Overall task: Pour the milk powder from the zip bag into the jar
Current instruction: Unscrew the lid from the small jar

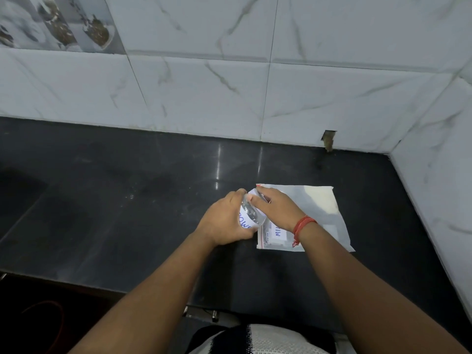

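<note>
Down at the bottom edge I've got a white mesh-knit garment with a black band (258,339), and both bare forearms reach up from there over the black polished countertop (127,200). My left hand (224,221) is wrapped around the clear jar (251,213), fingers closed on its side, and the jar is tipped over toward the left with its white label facing up (blue handwritten letters, only partly readable past the fingers). My right hand (274,206) sits on the far end of the jar, fingers curled around the white lid (255,193), so both hands are clamped on the same container. A red thread band (302,224) is tied at the right wrist. Just beside the jar, on its right and partly under my right hand and wrist, the zip bag (306,215) lies flat on the counter, its white label (278,233) showing near the closest corner; pale powder shows through toward the far right corner. Behind it all stands the white marble-look tiled wall (229,85), with a chipped hole (328,140) at its base, well apart from the bag.
</note>
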